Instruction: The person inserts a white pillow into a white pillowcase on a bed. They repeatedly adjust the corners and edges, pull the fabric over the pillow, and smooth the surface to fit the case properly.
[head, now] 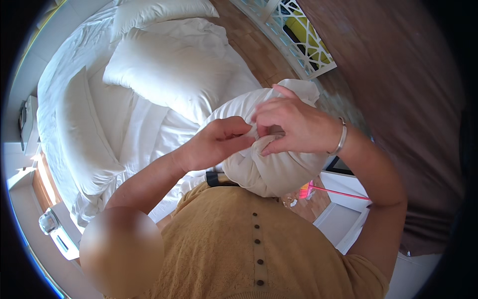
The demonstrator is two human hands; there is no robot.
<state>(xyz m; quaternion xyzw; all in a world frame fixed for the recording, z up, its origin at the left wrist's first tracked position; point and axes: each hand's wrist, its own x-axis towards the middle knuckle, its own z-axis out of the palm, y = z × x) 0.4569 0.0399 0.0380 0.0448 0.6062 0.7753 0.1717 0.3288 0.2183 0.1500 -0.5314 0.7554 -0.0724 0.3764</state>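
A bulging bundle of white and cream cloth [276,172] rests against the front of my buttoned tan top. Above its middle, my left hand [220,140] pinches a gathered fold between thumb and fingers. My right hand [289,121], with a silver bangle at the wrist, curls over the same gathers, its thumb on a twisted cream fold. The two hands nearly meet there. What lies inside the bundle is hidden.
Beyond is a bed with rumpled white sheets [149,119] and white pillows [164,71]. A white lattice panel [306,37] and a brown curtain [403,93] stand to the right. A pink broom [306,190] lies low right, near scraps on the wooden floor [298,209].
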